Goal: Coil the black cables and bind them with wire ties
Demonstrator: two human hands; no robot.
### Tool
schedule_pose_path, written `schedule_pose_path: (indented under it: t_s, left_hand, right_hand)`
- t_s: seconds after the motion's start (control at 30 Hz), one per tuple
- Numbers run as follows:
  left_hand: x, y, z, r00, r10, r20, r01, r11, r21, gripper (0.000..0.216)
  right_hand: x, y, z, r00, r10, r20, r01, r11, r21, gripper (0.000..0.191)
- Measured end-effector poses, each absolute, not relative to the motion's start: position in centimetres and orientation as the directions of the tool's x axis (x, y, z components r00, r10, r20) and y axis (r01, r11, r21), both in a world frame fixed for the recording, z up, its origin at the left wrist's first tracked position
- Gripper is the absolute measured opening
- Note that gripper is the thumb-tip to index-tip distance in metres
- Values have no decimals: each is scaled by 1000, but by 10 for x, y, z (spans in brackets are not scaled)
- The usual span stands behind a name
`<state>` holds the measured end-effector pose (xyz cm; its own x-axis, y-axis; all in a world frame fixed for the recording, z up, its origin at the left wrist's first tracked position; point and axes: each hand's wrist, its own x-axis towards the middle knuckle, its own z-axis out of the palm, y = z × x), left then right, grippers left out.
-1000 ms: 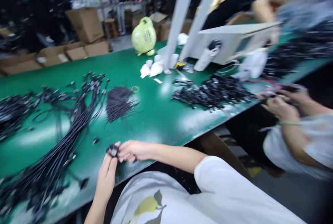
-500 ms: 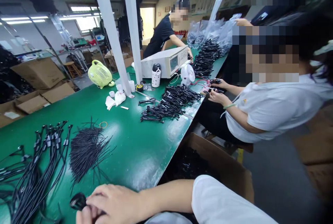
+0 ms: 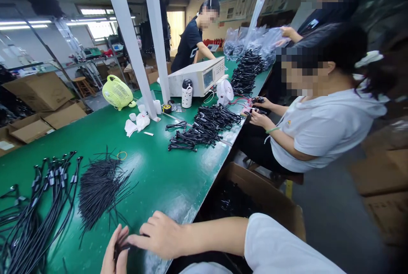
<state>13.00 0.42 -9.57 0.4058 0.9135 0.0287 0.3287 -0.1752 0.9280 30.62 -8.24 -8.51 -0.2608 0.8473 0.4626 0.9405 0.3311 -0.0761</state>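
Left hand comes in at the bottom edge, thumb and fingers close together with a small black item pinched between them! Right hand meets it from three o'clock, palm down, fingers curled, its index finger stretched to that same item; whether it actually grips, I cannot tell. And the item itself? Low over the near edge of the green tabletop, mostly hidden by fingers, so its full shape escapes us.

Look to eleven o'clock from the hands: a thick fan of thin black strands, loose ends splaying, with a yellow ring just beside its far end. Out at ten o'clock, long black cables lie in a sweeping bunch, connectors pointing away! Swing to one o'clock and it's a heap of bundled black cables, a white instrument behind it. At two o'clock a seated co-worker in a white top works with dark pieces in both hands, and nearer, between two and three, stands an open cardboard box with black stuff inside!
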Motion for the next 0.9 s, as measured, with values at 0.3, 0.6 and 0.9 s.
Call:
schedule_pose_path:
  t_s: [0.3, 0.6, 0.9]
  left_hand:
    - [137, 2, -81, 414, 909, 42, 688, -342, 640, 33]
    - [156, -20, -63, 511, 852, -108, 582, -251, 774, 56]
    - [117, -26, -62, 614, 781, -116, 518, -288, 805, 43]
  right_hand:
    - [283, -68, -98, -264, 867, 423, 956, 294, -7, 48]
    - [303, -71, -77, -203, 955, 216, 973, 222, -66, 32]
    - [490, -65, 2, 575, 777, 256, 802, -598, 11, 41]
